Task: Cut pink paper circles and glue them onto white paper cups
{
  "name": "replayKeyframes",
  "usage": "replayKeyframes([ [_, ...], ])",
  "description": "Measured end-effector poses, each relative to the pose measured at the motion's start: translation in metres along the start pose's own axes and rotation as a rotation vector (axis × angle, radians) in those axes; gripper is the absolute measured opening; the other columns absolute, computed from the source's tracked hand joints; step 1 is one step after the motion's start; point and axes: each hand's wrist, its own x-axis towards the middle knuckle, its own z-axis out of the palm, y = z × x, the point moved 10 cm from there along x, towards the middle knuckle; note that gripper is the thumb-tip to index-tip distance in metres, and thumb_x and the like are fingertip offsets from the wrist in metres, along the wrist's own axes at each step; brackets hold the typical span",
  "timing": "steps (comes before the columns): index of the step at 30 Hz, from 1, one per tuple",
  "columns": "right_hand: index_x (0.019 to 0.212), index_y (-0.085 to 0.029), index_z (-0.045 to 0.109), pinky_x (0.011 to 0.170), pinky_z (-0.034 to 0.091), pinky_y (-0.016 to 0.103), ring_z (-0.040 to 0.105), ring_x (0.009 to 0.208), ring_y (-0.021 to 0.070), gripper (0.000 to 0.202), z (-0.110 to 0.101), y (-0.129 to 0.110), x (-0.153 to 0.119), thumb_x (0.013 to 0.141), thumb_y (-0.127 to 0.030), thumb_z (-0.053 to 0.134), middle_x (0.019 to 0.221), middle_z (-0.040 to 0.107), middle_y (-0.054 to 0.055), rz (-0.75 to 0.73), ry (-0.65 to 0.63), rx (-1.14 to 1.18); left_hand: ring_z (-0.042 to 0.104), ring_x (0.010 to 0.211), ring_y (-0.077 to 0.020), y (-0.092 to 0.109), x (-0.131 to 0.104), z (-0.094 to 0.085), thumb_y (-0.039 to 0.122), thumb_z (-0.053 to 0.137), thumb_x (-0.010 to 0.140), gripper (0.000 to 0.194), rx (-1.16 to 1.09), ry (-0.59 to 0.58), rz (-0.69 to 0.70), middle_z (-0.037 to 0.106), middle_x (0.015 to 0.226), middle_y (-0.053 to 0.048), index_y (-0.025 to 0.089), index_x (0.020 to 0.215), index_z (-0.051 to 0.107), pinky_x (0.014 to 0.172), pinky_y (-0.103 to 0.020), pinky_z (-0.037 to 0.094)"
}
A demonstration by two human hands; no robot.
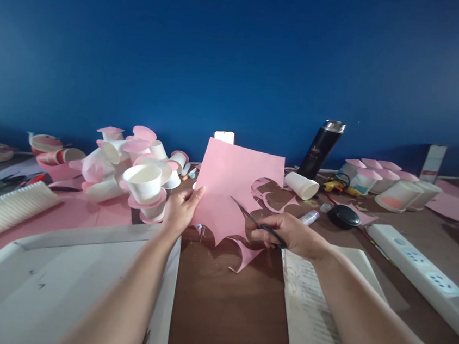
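My left hand (181, 210) pinches the left edge of a pink paper sheet (229, 177), which is held up over the table. Round pieces have been cut from the sheet's right and lower edges, and curved strips hang there. In my right hand (288, 234) are dark scissors (251, 216), fingers closed round the handles. The blades point up and left and lie over the lower middle of the sheet. A white paper cup (302, 186) lies on its side just right of the sheet.
Paper cups with pink discs (142, 182) crowd the left; more cups (399, 195) stand right. A stack of cups (7, 211), white tray (78, 287), black bottle (322, 149), black round object (344, 216) and power strip (424, 274) surround the brown table (227, 308).
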Motion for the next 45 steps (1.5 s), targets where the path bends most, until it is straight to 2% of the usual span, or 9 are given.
replayKeyframes([
  [12, 0.101, -0.016, 0.074, 0.056, 0.036, 0.023, 0.048, 0.059, 0.0101, 0.043, 0.001, 0.0, -0.001, 0.075, -0.05, 0.069, 0.062, 0.057, -0.001, 0.007, -0.012, -0.007, 0.043, 0.06, -0.0126, -0.01, 0.0, 0.003, 0.058, 0.054, 0.079, 0.045, -0.017, -0.054, -0.051, 0.049, 0.057, 0.003, 0.018, 0.06, 0.055, 0.056, -0.024, 0.031],
  [18, 0.1, -0.016, 0.074, 0.055, 0.036, 0.022, 0.049, 0.059, 0.0099, 0.042, 0.005, 0.002, -0.001, 0.074, -0.048, 0.071, 0.063, 0.059, -0.001, 0.027, -0.05, 0.034, 0.035, 0.055, -0.0101, -0.005, -0.002, 0.012, 0.057, 0.057, 0.077, 0.048, -0.013, -0.146, -0.053, 0.035, 0.052, 0.005, 0.018, 0.051, 0.045, 0.054, -0.022, 0.028],
  [22, 0.097, -0.015, 0.074, 0.055, 0.036, 0.023, 0.049, 0.059, 0.0098, 0.042, 0.005, 0.004, 0.0, 0.073, -0.049, 0.072, 0.061, 0.058, -0.001, 0.028, -0.049, 0.038, 0.034, 0.055, -0.01, -0.001, -0.005, 0.016, 0.059, 0.056, 0.077, 0.049, -0.024, -0.195, -0.054, 0.034, 0.052, 0.005, 0.018, 0.053, 0.045, 0.052, -0.023, 0.026],
  [28, 0.102, -0.015, 0.074, 0.053, 0.034, 0.023, 0.048, 0.057, 0.0094, 0.044, 0.003, 0.007, 0.0, 0.073, -0.048, 0.072, 0.06, 0.058, -0.001, 0.033, -0.048, 0.03, 0.035, 0.057, -0.0106, -0.002, -0.005, 0.017, 0.061, 0.054, 0.077, 0.049, -0.035, -0.207, -0.056, 0.037, 0.054, 0.005, 0.018, 0.055, 0.048, 0.054, -0.023, 0.027],
  [34, 0.1, -0.016, 0.075, 0.055, 0.036, 0.023, 0.05, 0.059, 0.0104, 0.045, 0.002, 0.008, 0.0, 0.073, -0.051, 0.071, 0.065, 0.061, 0.001, 0.026, -0.042, 0.003, 0.032, 0.057, -0.0104, -0.006, -0.004, 0.017, 0.062, 0.054, 0.077, 0.052, -0.03, -0.194, -0.052, 0.031, 0.054, 0.005, 0.018, 0.053, 0.038, 0.054, -0.023, 0.026],
  [38, 0.1, -0.016, 0.075, 0.054, 0.035, 0.023, 0.05, 0.058, 0.0106, 0.046, -0.001, 0.009, 0.0, 0.073, -0.053, 0.07, 0.062, 0.06, 0.0, 0.028, -0.014, -0.02, 0.032, 0.057, -0.0103, -0.007, -0.004, 0.018, 0.062, 0.054, 0.076, 0.052, -0.028, -0.199, -0.053, 0.032, 0.054, 0.005, 0.018, 0.053, 0.041, 0.053, -0.023, 0.026],
  [45, 0.1, -0.017, 0.075, 0.054, 0.034, 0.023, 0.049, 0.058, 0.01, 0.043, 0.001, 0.009, 0.0, 0.073, -0.051, 0.071, 0.064, 0.06, 0.0, 0.036, -0.036, 0.001, 0.033, 0.057, -0.0102, -0.006, -0.004, 0.018, 0.063, 0.054, 0.076, 0.052, -0.029, -0.204, -0.054, 0.034, 0.055, 0.005, 0.018, 0.053, 0.041, 0.053, -0.023, 0.026],
])
